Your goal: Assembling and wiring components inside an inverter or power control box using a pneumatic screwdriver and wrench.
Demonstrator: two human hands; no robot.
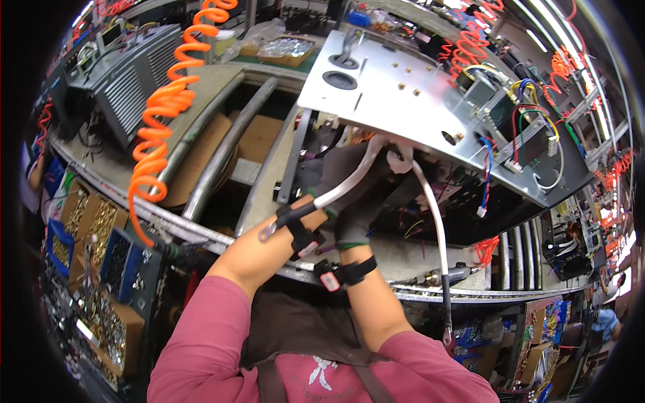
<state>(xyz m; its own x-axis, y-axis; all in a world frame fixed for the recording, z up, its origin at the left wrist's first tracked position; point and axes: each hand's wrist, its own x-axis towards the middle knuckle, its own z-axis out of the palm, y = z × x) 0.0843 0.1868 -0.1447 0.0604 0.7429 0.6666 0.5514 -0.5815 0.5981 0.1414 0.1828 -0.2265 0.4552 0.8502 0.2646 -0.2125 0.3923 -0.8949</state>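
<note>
Both my hands reach under the tilted silver metal panel (390,87) of a large machine housing. My left hand (341,168), in a dark grey glove, is inside the opening near the frame's left side. Close beside it is my right hand (366,209), gloved the same way. Their fingers are hidden in the shadow under the panel. A thick white cable (356,176) with a ring lug runs out over my left wrist. Another white cable (433,208) hangs down on the right, past the bench edge, ending in a lug. The two cables meet in a whitish bundle (400,160) under the panel.
Metal rollers (232,148) span the conveyor bench at left. An orange coiled air hose (164,111) hangs there. Bins of small fasteners (74,215) stand below left. A dark hand tool (443,274) lies by the front edge. Loose wires (485,181) dangle from the housing's right side.
</note>
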